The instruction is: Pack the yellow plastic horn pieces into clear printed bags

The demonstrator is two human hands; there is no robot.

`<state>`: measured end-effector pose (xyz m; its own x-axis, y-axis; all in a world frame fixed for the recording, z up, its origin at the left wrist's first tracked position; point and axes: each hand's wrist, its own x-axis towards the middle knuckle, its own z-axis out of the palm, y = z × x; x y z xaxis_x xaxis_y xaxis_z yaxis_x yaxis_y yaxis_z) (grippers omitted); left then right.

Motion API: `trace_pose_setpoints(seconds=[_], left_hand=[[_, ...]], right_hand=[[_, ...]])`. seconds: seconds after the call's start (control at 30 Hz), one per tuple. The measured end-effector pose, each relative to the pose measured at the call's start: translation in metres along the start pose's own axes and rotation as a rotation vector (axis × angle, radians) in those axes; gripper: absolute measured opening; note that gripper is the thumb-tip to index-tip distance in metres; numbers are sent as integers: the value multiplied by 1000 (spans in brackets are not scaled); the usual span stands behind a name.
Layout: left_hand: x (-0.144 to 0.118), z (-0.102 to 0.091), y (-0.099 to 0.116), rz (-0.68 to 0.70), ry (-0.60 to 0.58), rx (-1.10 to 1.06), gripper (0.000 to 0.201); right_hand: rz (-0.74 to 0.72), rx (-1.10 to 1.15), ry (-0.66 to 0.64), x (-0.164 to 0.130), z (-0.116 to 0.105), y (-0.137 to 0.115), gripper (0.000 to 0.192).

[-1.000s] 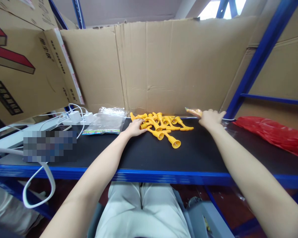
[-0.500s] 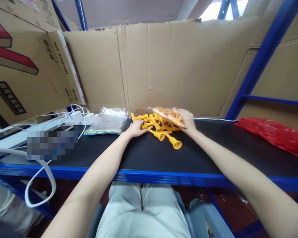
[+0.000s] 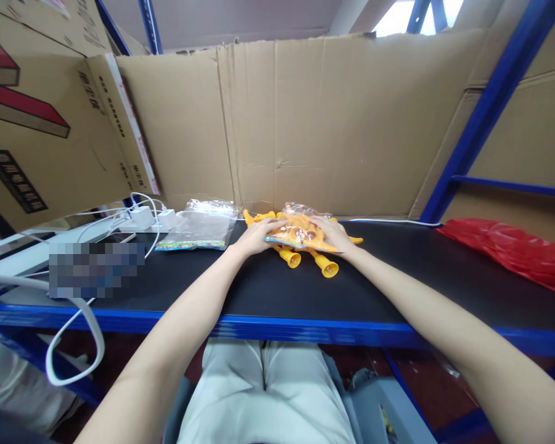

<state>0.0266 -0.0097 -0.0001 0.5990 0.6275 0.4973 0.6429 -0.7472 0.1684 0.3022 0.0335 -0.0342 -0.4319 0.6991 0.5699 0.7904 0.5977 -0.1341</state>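
A clear plastic bag (image 3: 300,234) with yellow trumpet-shaped plastic pieces inside lies over a pile of the same loose pieces. My left hand (image 3: 258,237) grips the bag's left edge, fingers bent over it. My right hand (image 3: 332,233) is closed over the bag's right side, its fingertips partly lost against the bag. Below the bag's near edge, two flared yellow pieces (image 3: 329,267) stick out, open ends toward me. Other loose pieces show at the pile's left and right, and the bag hides the rest.
Flat clear bags (image 3: 197,228) with a coloured lower edge lie left of the pile. Further left are white chargers (image 3: 142,217), cables and a blurred-out item (image 3: 97,270). A red plastic bag (image 3: 509,250) lies at right. Cardboard (image 3: 342,129) walls the back; a blue rail (image 3: 296,328) edges the table.
My right hand has brought the filled bag down and left, from tilted above the pile to lying on it. My left hand has moved slightly right, onto the bag's edge.
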Motion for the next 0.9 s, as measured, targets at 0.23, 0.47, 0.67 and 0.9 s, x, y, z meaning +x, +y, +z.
trace_pose_setpoints(seconds=[0.23,0.47,0.67,0.9], left_hand=[[4,0,20,-195,42,175,35],[10,-2,33,-394,109,215,34],[15,-1,32,-489,206,168,45],[25,3,26,-565,298,-142,44]], right_hand=[[212,-293,-92,-1,-31,-33,58],[87,-52,-178,3,-60,-26,78],[-101,216,-13,6,-68,-44,63],[-151,345,172,10,-69,-62,36]])
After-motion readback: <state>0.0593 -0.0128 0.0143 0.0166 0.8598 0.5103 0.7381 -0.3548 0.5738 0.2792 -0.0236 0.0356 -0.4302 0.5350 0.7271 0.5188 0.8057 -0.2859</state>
